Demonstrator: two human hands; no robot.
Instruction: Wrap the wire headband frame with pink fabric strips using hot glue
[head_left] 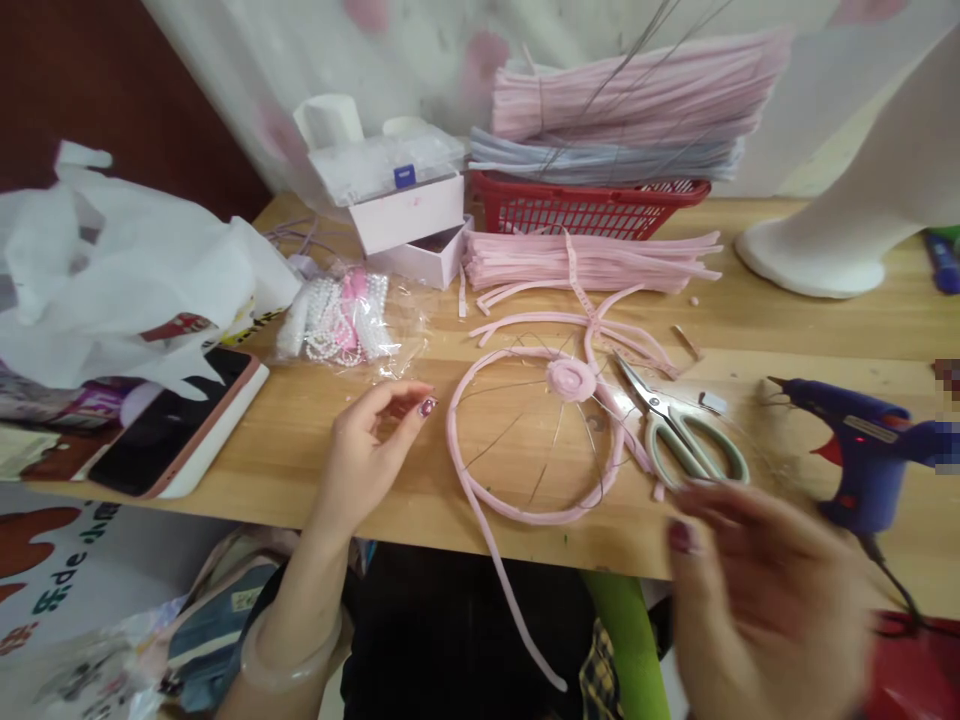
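My left hand [375,440] hovers just left of a pink ring [452,430] made of fuzzy pipe cleaner, its thumb and index fingertips brought together. Whatever lies in that pinch, if anything, is too small to name. Thin wires cross the ring, and a coiled pink disc [571,381] sits on its upper part. One pink strand [504,585] hangs from the ring over the table edge. Near the front right, my right hand [765,600] is smeared by motion, below pale-handled scissors [694,445]. Its finger state is unclear.
A blue hot glue gun [862,440] stands at right, its cord trailing down. Behind are a pink pipe cleaner bundle [592,262], a red basket [570,208], white boxes [412,215] and a white stand [817,260]. Bagged pearl beads [337,315] and a phone [180,420] lie left.
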